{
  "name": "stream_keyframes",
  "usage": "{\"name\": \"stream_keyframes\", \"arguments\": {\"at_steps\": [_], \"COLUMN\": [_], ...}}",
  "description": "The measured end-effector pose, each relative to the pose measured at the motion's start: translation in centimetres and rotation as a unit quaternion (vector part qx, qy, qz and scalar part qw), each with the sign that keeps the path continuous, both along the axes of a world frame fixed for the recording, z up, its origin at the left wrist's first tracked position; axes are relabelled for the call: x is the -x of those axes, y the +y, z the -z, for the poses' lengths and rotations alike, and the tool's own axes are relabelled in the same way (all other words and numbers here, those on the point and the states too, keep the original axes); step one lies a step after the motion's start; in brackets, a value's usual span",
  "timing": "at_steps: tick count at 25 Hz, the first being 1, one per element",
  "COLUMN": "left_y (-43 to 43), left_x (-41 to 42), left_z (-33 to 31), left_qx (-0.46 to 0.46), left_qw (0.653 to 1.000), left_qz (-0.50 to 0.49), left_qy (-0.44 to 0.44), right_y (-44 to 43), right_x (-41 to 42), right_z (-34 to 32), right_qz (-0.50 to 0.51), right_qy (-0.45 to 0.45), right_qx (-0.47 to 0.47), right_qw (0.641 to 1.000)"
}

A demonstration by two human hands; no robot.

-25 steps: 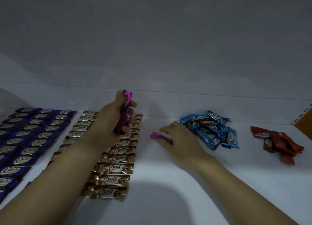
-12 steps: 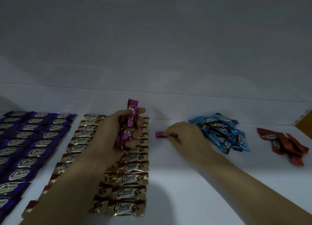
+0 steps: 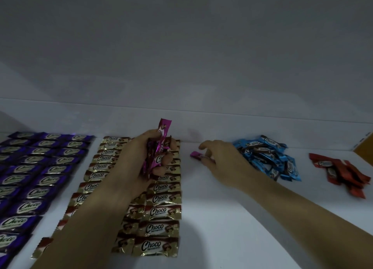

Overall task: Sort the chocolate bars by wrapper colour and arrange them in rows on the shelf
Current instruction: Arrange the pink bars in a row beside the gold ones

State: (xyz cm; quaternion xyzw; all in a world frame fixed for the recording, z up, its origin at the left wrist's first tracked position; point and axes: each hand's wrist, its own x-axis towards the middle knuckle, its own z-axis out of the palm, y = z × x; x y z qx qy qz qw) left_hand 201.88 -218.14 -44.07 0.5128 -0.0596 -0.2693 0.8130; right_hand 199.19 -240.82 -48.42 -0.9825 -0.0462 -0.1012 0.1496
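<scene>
Several slim chocolate bars in shiny magenta foil wrappers (image 3: 157,159) stood upright as one bundle in the left hand (image 3: 139,159). Its fingers were curled around the lower half of the bundle, above the rows of gold-wrapped bars (image 3: 161,200). One single magenta bar (image 3: 195,155) lay flat on the white shelf board (image 3: 222,218), near the back wall, between the gold rows and the loose heap of blue-wrapped bars (image 3: 270,159). The right hand (image 3: 222,161) had its fingertips on the right end of this bar. Because of blur, it was not possible to tell if they pinched the bar or only pressed on it. Rows of purple-wrapped bars (image 3: 40,171) filled the far left, and a small heap of red-wrapped bars (image 3: 341,173) lay at the far right.

Such a bar was probably very light. It was likely stiff in the middle, where the chocolate sits, and thin and soft at the crimped ends. The foil looked smooth, so the bars in the bundle could slide against each other and one could slip out if the grip became loose. The safest hold seemed to be on the two long edges at the middle, between thumb and fingertip, and not on the end flap, which would only bend. A hard squeeze could snap the bar. On the smooth board a light bar would shift easily, so a gentle press from above should help to line it up.
</scene>
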Motion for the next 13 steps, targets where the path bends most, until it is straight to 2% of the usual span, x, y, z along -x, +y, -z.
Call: {"name": "stream_keyframes", "arguments": {"at_steps": [1, 3, 4, 5, 7, 9, 13], "left_y": [0.1, 0.2, 0.1, 0.0, -0.2, -0.2, -0.3], "left_x": [-0.2, -0.3, -0.3, -0.2, 0.0, 0.1, 0.1], "left_z": [0.2, 0.4, 0.4, 0.4, 0.3, 0.2, 0.4], "left_qx": [0.000, -0.008, -0.013, -0.015, -0.013, -0.013, -0.014], "left_qw": [1.000, 1.000, 1.000, 1.000, 0.999, 0.999, 0.998], "left_qz": [-0.003, -0.013, -0.018, -0.023, -0.032, -0.042, -0.061], "left_qy": [0.002, 0.008, 0.012, 0.014, 0.009, -0.008, -0.013], "right_y": [0.1, 0.2, 0.2, -0.1, -0.8, -0.7, 0.2], "right_x": [-0.5, -0.9, -0.6, -0.1, 1.3, 2.6, 1.9], "right_z": [-0.6, -1.6, -1.9, -2.2, -1.7, -0.2, 2.1], "right_qz": [0.028, 0.075, 0.091, 0.091, 0.034, -0.038, -0.061], "right_qy": [0.018, 0.043, 0.025, -0.017, -0.080, -0.075, -0.107], "right_qx": [-0.016, -0.122, -0.172, -0.181, -0.125, -0.073, 0.044], "right_qw": [0.999, 0.989, 0.981, 0.979, 0.988, 0.994, 0.991]}}
